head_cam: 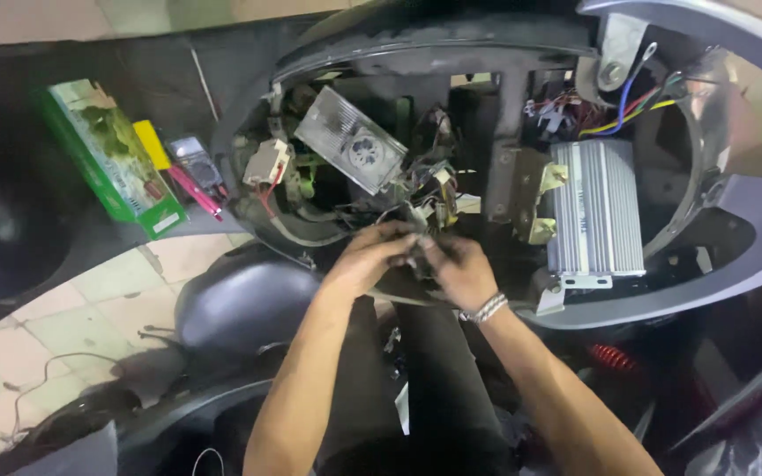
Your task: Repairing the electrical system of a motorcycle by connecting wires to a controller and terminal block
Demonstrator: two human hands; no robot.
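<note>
- Landmark: the ribbed silver controller box, mounted inside the open body of a scooter.
- Left hand: positioned to the left of the controller box, at the lower edge of the open compartment. Fingers are curled narrow around a small dark connector in the wire bundle.
- Right hand: between the left hand and the controller box, touching the left hand at the fingertips. Fingers are closed narrow on the same connector. A beaded bracelet sits on the wrist.
- Connector: held between both hands, left of and slightly below the controller box; its detail is hidden by the fingers.
- Wire bundle: runs upward from the hands, left of the controller box.
- Grey rectangular module with a round fan grille: tilted, up and to the left of the controller box, above the hands.
- White plug: further left of the controller box, beyond the fan module.
- Coloured loose wires: directly above the controller box.
- Green carton: far left of the controller box, lying on a dark surface.
- Multimeter: just right of the carton, with a pink-handled tool beside it.
- Red spring coil: below the controller box.
</note>
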